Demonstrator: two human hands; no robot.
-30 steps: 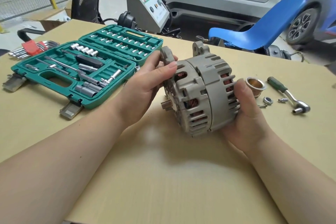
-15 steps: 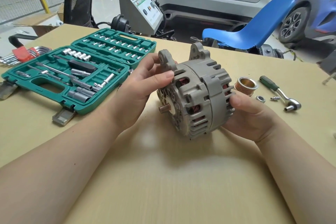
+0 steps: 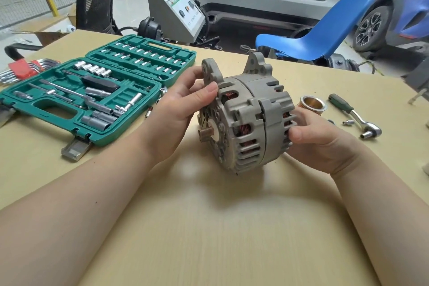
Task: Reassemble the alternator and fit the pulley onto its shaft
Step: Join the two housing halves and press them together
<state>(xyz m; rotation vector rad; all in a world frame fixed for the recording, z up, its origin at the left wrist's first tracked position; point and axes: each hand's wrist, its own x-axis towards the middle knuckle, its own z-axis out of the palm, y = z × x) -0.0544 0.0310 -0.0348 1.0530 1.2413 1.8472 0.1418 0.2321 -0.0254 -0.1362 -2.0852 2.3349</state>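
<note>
Alternator (image 3: 246, 116) propped on edge on bench (image 3: 209, 227), left hand (image 3: 183, 104) gripping the front housing, right hand (image 3: 311, 137) clasping the rear. Worth squeezing both halves flush, seam even all round, before grabbing pulley (image 3: 313, 104) lying just beside.

The grey alternator (image 3: 249, 116) stood on edge on the worktop (image 3: 209, 227), its two housing halves closed together, copper windings showing through the vents. The brass-coloured pulley (image 3: 313, 104) lay apart, just right of it.
</note>
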